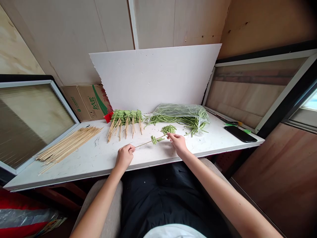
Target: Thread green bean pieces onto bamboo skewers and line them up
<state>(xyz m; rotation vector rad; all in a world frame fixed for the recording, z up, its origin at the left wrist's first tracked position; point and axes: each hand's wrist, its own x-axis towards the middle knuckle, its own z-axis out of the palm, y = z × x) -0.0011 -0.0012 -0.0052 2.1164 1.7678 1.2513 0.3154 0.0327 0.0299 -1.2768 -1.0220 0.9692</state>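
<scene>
My left hand (125, 156) is closed around the near end of a thin bamboo skewer (143, 143), which points up to the right. Short cut pieces of green bean (154, 139) sit crosswise on the skewer, past its middle. At its far tip, the fingers of my right hand (177, 142) are pinched together; whatever lies between them is too small to make out. Just behind that hand is a small pile of cut bean pieces (168, 129) on the white table (106, 158).
Loaded bean skewers (126, 117) lie stacked at the back. Bare skewers (70, 147) are spread at left. Long green beans (173, 118) spill from a clear plastic bag (183, 108). A phone (240, 134) lies right; a white board (156, 77) and cardboard box (86, 102) stand behind.
</scene>
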